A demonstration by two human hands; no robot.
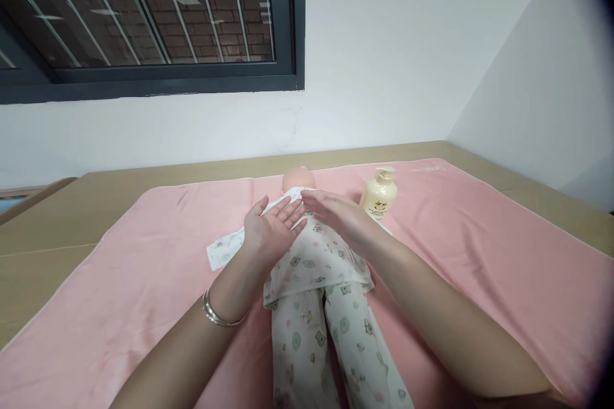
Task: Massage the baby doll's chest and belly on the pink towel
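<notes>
The left hand point(268, 233), palm up and fingers loose, holding nothing, hovers over the chest of a baby doll in white printed cloth pyjamas point(314, 281). The right hand point(343, 217), flat and empty, hovers beside it. Just beyond stands a cream plastic pump bottle point(380, 195) on the pink towel point(480, 249).

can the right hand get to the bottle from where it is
Probably yes: the right hand hovers over the doll, and the bottle stands just beyond it on the towel with nothing between.

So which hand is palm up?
The left hand, the one with the bracelet, is palm up over the doll; the right hand faces down.
</notes>
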